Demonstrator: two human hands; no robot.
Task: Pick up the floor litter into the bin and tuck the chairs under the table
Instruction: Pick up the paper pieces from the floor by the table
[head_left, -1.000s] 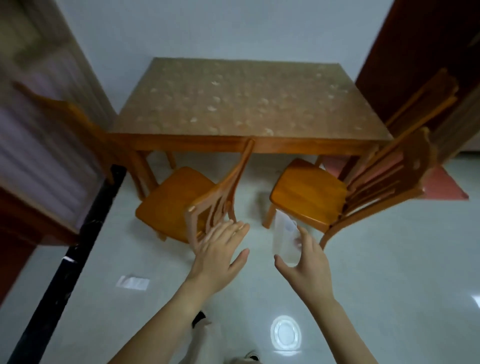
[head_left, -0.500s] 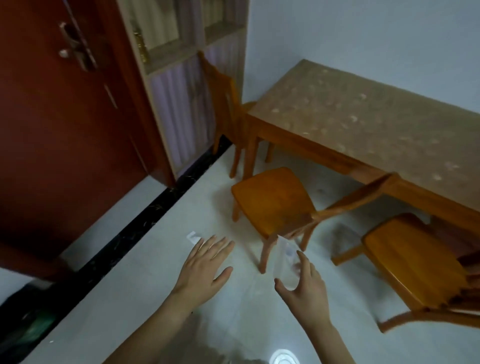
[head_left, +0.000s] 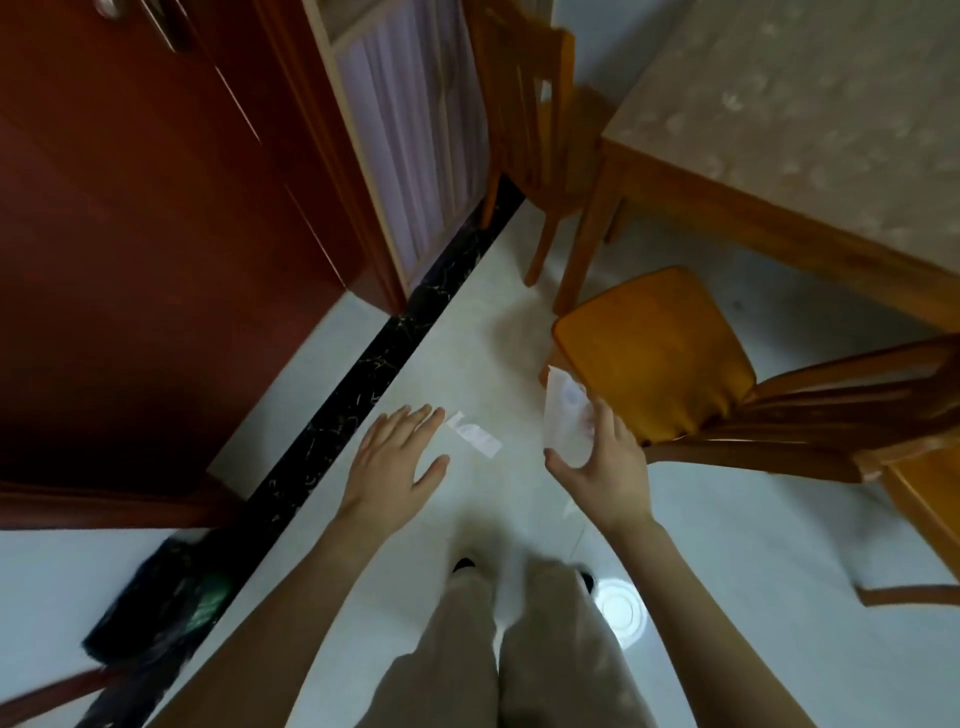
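While the camera has tipped further down than half a second ago, the door and cabinet now fill the upper left and the table only the upper right.

Head view: legs and shoes of the person show at the bottom, which the earlier frames barely gave.
Right hand (head_left: 605, 467): curled around a clear plastic wrapper (head_left: 563, 415), thumb below and fingers behind it — the same hold as before, held up in front of the chair seat.
Left hand (head_left: 392, 462): flat and open, fingers spread, holding nothing; its fingertips now sit just beside the paper scrap.
Paper scrap (head_left: 474, 441): white strip lying flat on the pale floor (head_left: 727, 545) between the two hands — a second ago it lay well to the left of them.
Near chair (head_left: 654, 358): pulled out from the table (head_left: 810, 119), seat fully clear of its edge.
Far chair (head_left: 524, 104): at the table's end, beside the cabinet (head_left: 410, 114).
Black bag (head_left: 166, 603): dark shape with green inside at lower left, blurred; cannot tell whether it is the bin.
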